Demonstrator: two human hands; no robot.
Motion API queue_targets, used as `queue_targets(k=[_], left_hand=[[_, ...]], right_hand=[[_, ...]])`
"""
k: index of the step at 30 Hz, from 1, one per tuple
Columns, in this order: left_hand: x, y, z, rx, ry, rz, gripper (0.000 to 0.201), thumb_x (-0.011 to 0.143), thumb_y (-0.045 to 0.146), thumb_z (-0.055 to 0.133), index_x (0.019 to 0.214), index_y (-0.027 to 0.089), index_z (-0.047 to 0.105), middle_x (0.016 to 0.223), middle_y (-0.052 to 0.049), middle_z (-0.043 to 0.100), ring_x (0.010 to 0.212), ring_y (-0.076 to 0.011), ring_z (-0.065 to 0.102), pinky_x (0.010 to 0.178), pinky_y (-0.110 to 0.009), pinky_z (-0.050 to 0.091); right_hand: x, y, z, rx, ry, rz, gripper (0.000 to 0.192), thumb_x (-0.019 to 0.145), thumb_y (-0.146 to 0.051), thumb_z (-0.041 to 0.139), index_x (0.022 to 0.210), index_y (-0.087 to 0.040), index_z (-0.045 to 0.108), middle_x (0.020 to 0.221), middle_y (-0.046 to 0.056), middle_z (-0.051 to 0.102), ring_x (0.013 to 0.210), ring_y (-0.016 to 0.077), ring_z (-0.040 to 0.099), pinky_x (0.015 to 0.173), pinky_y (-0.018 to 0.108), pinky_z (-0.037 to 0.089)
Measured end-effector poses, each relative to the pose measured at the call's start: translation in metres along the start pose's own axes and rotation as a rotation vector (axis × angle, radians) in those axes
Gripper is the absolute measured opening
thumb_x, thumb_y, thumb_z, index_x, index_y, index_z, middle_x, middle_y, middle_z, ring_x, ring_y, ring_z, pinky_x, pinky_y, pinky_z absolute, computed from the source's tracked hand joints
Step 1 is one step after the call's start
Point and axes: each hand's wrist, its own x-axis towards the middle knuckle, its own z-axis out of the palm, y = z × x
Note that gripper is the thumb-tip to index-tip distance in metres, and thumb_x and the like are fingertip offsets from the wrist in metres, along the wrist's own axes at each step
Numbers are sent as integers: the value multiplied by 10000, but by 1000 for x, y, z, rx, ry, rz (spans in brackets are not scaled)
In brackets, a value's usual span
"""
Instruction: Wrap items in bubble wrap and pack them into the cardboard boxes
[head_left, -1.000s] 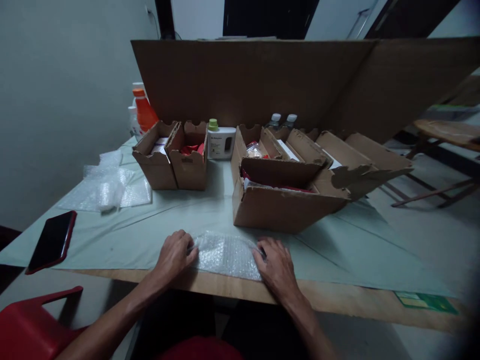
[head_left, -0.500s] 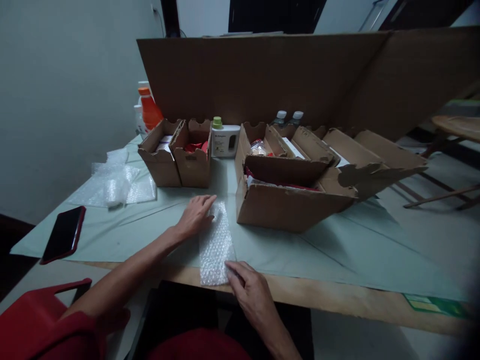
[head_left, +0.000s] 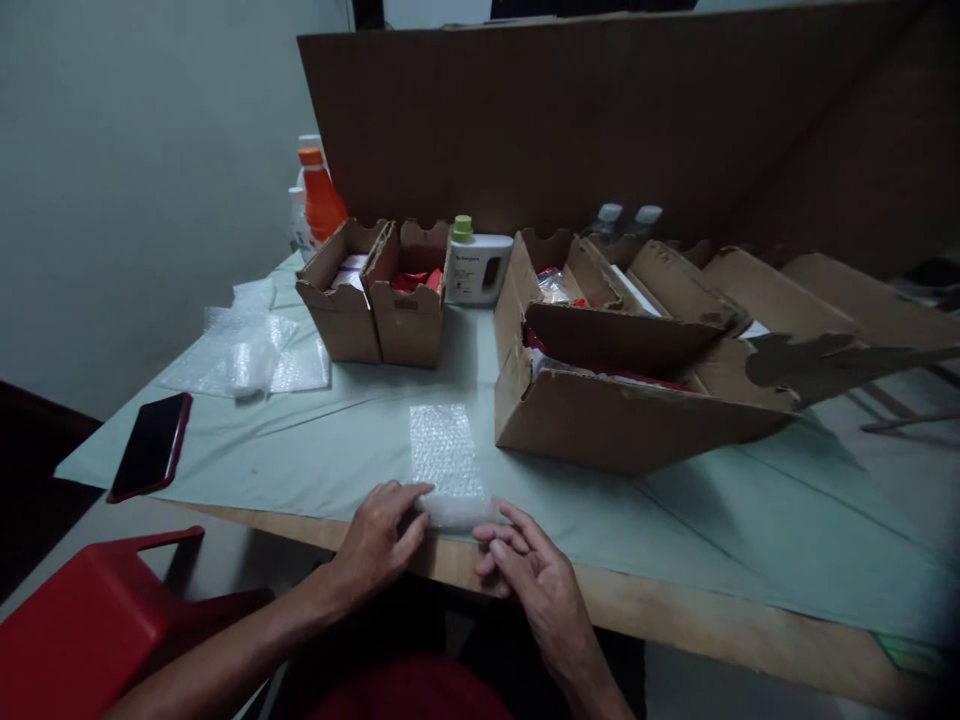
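A strip of bubble wrap (head_left: 442, 450) lies flat on the cloth near the table's front edge, its near end folded or rolled over into a thicker band. My left hand (head_left: 379, 535) has thumb and index finger around the left end of that band. At its right end is my right hand (head_left: 536, 575), palm turned inward, with fingers loosely bent and apart. Its index fingertip is at the wrap's edge; whether it touches is hard to tell. Whether anything lies inside the fold does not show.
Cardboard bins (head_left: 600, 415) with packaged goods stand on the right, two smaller bins (head_left: 409, 325) on the left. Between them is a white bottle with a green cap (head_left: 476, 270). More bubble wrap (head_left: 251, 350), a phone (head_left: 150, 445) and a red stool (head_left: 97, 620) are at left.
My left hand has moved from the strip's far end back to its near end. The near end is now folded over. My right hand has turned palm inward, and the view has shifted.
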Motion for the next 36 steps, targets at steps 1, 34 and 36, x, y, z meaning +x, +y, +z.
queue_targets(k=[1, 34, 36], left_hand=[[4, -1, 1, -25, 5, -65, 363, 906, 226, 517, 1251, 178, 618, 853, -45, 687, 755, -185, 610, 733, -332, 513], [13, -6, -6, 180, -7, 284, 384, 917, 181, 552, 1300, 195, 548, 1176, -112, 638, 1090, -264, 554, 954, -435, 438], [11, -5, -10, 134, -43, 276, 396, 918, 120, 499, 1304, 195, 542, 1084, -91, 667, 1021, -241, 568, 910, -408, 454]], right_hand=[[-1, 1, -1, -33, 34, -64, 527, 897, -465, 608, 1336, -175, 577, 1004, 104, 737, 685, 173, 693, 580, 286, 554], [36, -8, 12, -994, -10, -750, 234, 960, -147, 523, 1128, -225, 664, 1050, 58, 729, 1009, 228, 624, 922, 405, 431], [36, -9, 12, -936, -38, -714, 221, 973, -159, 514, 1121, -222, 666, 1012, 51, 736, 971, 220, 628, 899, 385, 444]])
